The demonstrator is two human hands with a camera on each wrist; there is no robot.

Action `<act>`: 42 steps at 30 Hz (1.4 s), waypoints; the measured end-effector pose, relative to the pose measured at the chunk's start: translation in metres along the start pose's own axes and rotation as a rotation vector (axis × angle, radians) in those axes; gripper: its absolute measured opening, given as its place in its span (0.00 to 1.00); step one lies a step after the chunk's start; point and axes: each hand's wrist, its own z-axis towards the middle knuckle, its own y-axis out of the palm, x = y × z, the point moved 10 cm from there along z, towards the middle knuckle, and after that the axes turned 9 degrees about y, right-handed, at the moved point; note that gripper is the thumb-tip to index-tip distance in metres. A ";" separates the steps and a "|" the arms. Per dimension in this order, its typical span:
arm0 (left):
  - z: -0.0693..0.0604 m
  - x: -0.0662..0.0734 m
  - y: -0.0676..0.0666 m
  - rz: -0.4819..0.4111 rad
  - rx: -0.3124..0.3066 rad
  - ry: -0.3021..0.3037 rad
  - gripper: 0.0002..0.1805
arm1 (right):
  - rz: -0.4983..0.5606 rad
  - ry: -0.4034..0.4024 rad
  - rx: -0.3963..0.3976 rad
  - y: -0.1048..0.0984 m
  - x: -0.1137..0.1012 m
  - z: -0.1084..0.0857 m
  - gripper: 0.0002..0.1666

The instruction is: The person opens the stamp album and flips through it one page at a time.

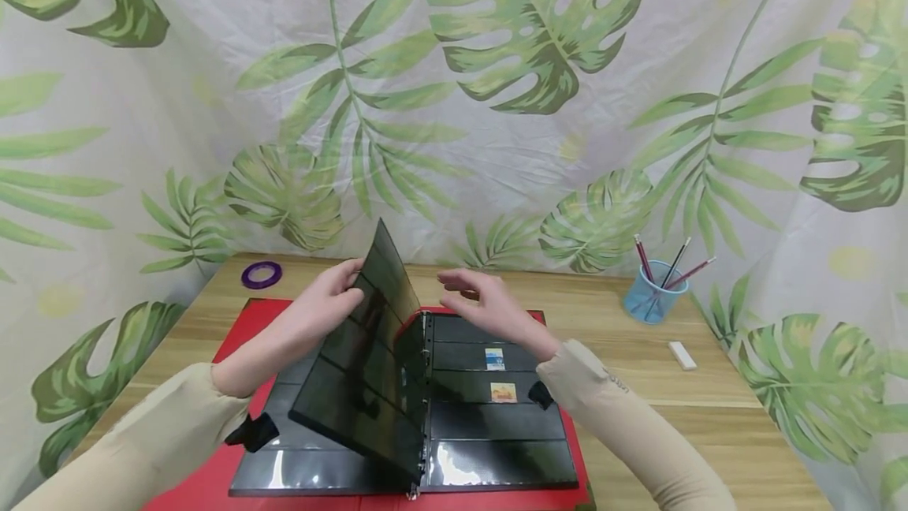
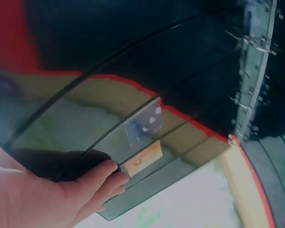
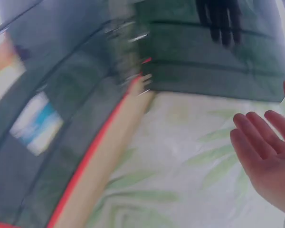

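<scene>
Left grip on raised page, purple ring, pencil cup beyond

Head view bright, mostly sharp; glare on album, bottom centre. Left wrist: hazy, dark upper half. Right wrist: blurry, stamp smeared at left, glare streak upper right.

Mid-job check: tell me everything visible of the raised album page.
The raised page is a black, glossy, plastic-looking sheet divided by horizontal strips. It stands tilted above the open red album, its inner edge at the metal rings. The left hand grips its outer edge; the right hand is apart from it.
</scene>
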 end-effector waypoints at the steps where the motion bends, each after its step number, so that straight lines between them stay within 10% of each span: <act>1: -0.003 -0.005 -0.004 -0.002 -0.002 -0.009 0.36 | -0.054 -0.007 0.007 0.001 0.007 -0.004 0.27; 18: -0.049 -0.098 -0.047 -0.141 0.003 -0.069 0.36 | -0.423 0.115 -0.117 0.008 0.142 -0.057 0.45; 28: -0.064 -0.152 -0.052 -0.202 0.018 -0.127 0.35 | -0.533 0.151 -0.152 -0.001 0.179 -0.064 0.55; 42: -0.065 -0.189 -0.055 0.154 0.079 -0.189 0.37 | -0.540 0.206 -0.195 0.000 0.194 -0.066 0.57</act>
